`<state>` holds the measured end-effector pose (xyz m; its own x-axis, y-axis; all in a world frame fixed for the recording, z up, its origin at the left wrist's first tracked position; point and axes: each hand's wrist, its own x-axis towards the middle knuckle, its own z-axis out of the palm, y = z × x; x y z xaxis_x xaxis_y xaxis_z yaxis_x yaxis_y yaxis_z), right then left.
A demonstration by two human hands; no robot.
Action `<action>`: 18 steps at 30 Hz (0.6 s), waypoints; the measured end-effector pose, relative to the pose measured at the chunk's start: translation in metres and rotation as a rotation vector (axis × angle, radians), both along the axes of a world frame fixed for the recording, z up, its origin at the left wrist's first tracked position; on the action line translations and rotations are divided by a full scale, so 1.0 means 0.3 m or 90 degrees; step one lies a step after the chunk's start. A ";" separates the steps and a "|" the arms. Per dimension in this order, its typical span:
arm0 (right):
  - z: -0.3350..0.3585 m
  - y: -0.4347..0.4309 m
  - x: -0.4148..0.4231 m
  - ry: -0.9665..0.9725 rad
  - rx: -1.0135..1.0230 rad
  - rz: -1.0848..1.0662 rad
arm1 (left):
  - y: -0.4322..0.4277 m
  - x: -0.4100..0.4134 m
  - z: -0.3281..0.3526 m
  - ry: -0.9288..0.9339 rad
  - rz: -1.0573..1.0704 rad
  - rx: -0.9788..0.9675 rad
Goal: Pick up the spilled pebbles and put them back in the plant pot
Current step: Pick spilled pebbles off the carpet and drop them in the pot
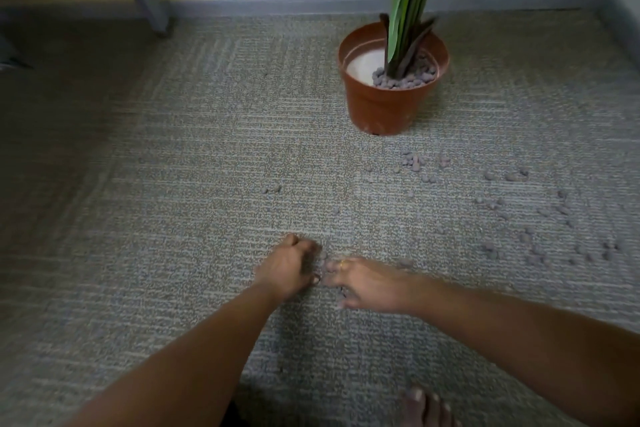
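Bare toes (427, 406) near; left hand (287, 269) fisted, right hand (369, 282) splayed, among rounded grey pebbles (540, 218) on ribbed carpet (173, 184).

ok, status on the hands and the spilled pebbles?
Left hand curled, right hand spread, both gathering small grey pebbles on carpet. More scattered right. Terracotta plastic pot upright, path clear.

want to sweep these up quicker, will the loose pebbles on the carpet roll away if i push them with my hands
The pebbles look small and rounded, so they would probably roll. The carpet looks ribbed, which likely slows them. Being so scattered, some may slip between the fingers.
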<state>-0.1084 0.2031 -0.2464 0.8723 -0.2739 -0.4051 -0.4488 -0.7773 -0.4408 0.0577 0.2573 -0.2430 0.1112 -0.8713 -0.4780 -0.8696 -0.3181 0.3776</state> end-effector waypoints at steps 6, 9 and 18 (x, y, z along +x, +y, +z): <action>-0.023 0.040 -0.049 0.021 -0.120 0.132 | -0.034 -0.061 -0.004 -0.013 -0.095 -0.041; -0.011 0.049 -0.053 0.018 -0.143 0.121 | -0.039 -0.072 -0.014 -0.017 -0.092 -0.050; -0.016 0.024 -0.098 -0.039 -0.058 -0.033 | -0.048 -0.053 -0.013 -0.151 -0.029 -0.120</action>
